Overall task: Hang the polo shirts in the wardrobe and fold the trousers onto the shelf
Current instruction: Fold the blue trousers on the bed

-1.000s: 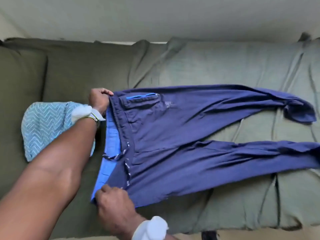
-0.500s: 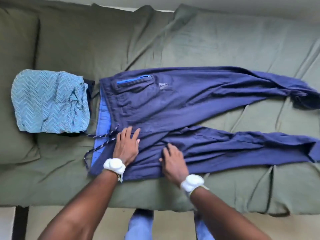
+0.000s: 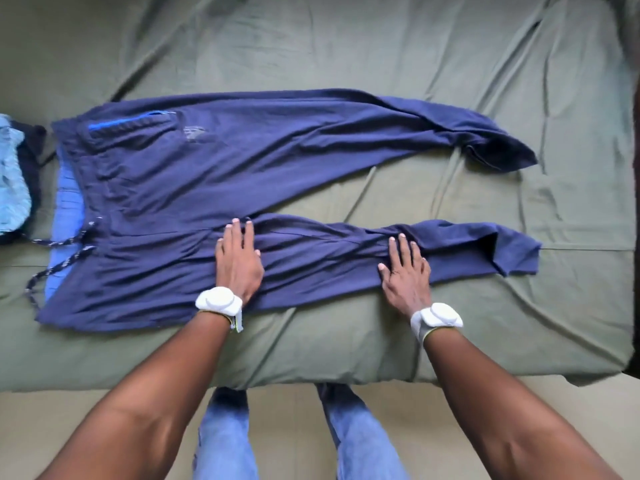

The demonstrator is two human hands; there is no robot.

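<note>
Navy blue trousers (image 3: 214,174) lie spread flat on the olive-green sofa seat (image 3: 346,57), waistband to the left, both legs pointing right. A bright blue lining and a speckled drawstring show at the waist. My left hand (image 3: 239,261) presses flat on the near leg close to the crotch, fingers straight. Farther along the same leg, near the shin, my right hand (image 3: 405,271) rests flat with fingers spread. The far leg lies apart from the near one, its cuff turned up.
A light blue zigzag-patterned garment (image 3: 12,178) over something dark sits at the left edge, beside the waistband. The sofa's front edge (image 3: 346,372) runs below my wrists; my jeans-clad legs stand against it. Wrinkled green cover stretches behind and right of the trousers.
Both hands left the waistband and slid right along the near leg, flattening it. The view shifted right, so the patterned garment is now mostly out of frame.
</note>
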